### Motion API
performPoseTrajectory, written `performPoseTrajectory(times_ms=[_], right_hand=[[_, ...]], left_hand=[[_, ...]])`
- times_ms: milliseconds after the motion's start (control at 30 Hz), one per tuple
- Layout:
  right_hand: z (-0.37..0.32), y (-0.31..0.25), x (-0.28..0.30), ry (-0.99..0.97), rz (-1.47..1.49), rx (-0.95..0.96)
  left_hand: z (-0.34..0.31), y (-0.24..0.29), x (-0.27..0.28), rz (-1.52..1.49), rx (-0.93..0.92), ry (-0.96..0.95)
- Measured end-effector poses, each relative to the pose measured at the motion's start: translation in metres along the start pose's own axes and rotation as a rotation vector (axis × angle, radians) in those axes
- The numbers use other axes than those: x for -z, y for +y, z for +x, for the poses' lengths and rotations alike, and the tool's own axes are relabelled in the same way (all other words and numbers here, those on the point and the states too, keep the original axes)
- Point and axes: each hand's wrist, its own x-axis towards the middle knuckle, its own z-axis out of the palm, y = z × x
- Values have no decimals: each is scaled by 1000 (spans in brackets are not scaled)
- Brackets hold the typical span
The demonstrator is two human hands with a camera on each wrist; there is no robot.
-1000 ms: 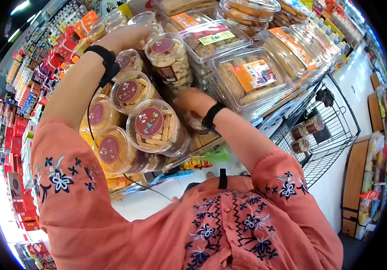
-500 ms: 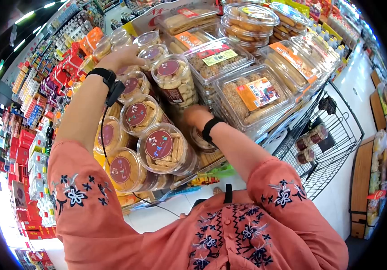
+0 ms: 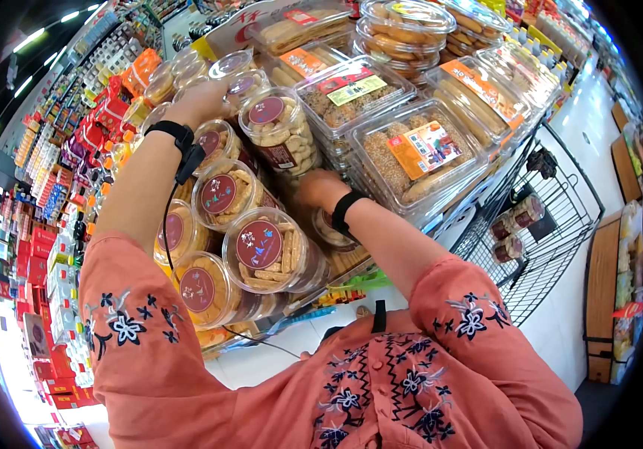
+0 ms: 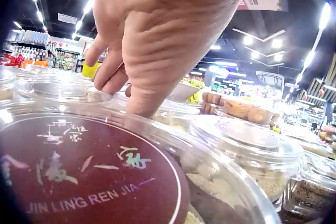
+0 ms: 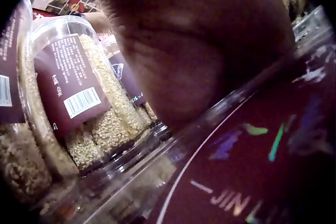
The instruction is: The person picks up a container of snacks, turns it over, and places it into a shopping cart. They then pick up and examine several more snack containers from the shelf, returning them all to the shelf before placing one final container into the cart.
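The left hand (image 3: 203, 101) reaches over clear round jars at the back left. In the left wrist view its thumb and fingers (image 4: 111, 69) point down among the lids, beyond a jar with a maroon label (image 4: 89, 171); their tips are hidden. The right hand (image 3: 321, 188) is low beside the base of a tall jar of pale pieces (image 3: 280, 131), above a lower jar's lid (image 3: 334, 227). Its palm (image 5: 194, 71) looks dark in the right wrist view, close over a maroon lid (image 5: 262, 155), and its fingertips are out of sight. Whether either hand grips anything is unclear.
Jars of biscuit sticks (image 3: 265, 251) stand at the display's front left. Clear boxes of pastries (image 3: 418, 153) are stacked to the right. A black wire cart (image 3: 553, 224) holding a few jars stands beyond the display's right edge. A cable runs from the left wrist.
The jars sit slightly lower and further right in the head view than a second ago, as the view has shifted. Both hands remain at about the same jars.
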Motion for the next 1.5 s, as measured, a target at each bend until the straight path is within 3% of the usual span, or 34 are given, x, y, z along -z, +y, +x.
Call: performPoseTrajectory(times_ms=[200, 500, 700, 900, 1100, 1133, 1233, 1267, 1367, 1433, 1500], right_hand=[[-19, -2, 13, -21, 65, 2], [-4, -2, 7, 0, 67, -5], [-5, -2, 4, 22, 31, -3], [-13, 4, 3, 80, 88, 51], [-23, 3, 1, 112, 119, 48], [-23, 4, 1, 143, 119, 77], [-30, 11, -11, 233, 5, 214], [-38, 15, -11, 279, -109, 301], [-69, 20, -26, 494, 65, 399], [-86, 23, -33, 619, 196, 445], [-109, 31, -44, 691, 184, 528]], left_hand=[[3, -6, -13, 81, -99, 111], [3, -15, -24, 234, -88, 176], [4, -10, -28, 185, -137, 261], [0, -5, 1, 49, -97, -16], [2, -22, 7, 54, -70, -58], [-5, -23, 9, 85, -129, 75], [-12, -15, 34, 115, -72, 44], [-19, -16, 38, 54, -172, 155], [-56, 28, 86, -69, -71, 17], [-74, 30, 92, -168, -119, 166], [-108, 57, 116, -205, -117, 159]])
